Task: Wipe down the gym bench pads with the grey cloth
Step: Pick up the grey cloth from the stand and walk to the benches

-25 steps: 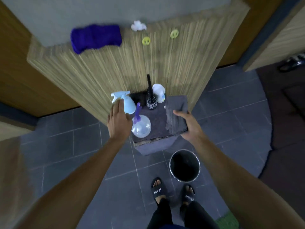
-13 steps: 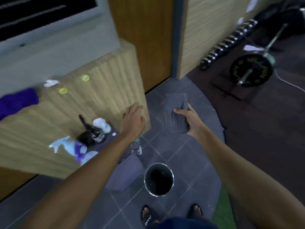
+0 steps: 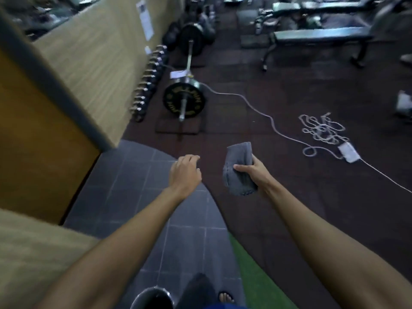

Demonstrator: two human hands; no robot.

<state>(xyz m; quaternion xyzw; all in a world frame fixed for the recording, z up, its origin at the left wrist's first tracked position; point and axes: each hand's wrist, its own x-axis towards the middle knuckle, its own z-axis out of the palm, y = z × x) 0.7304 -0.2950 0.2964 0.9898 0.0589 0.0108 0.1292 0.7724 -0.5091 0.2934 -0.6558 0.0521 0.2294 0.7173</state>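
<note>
My right hand (image 3: 254, 172) grips a folded grey cloth (image 3: 239, 168) in mid-air, over the dark rubber floor. My left hand (image 3: 185, 172) hovers beside it, holding nothing, with its fingers loosely curled. Far off at the top right stand two gym benches: a nearer one with a long dark pad (image 3: 321, 34) on metal legs, and another bench (image 3: 316, 6) behind it. Both hands are well short of the benches.
A loaded barbell (image 3: 184, 100) lies on the floor ahead left, next to a row of dumbbells (image 3: 148, 81) along the wooden wall (image 3: 93, 52). A white cable (image 3: 321, 130) with a power strip sprawls to the right. A metal bucket (image 3: 151, 297) sits by my feet.
The view has swung from the small stand with spray bottles toward the gym floor. My right hand lifted the grey cloth off the stand and carries it; my left hand left the spray bottle.
</note>
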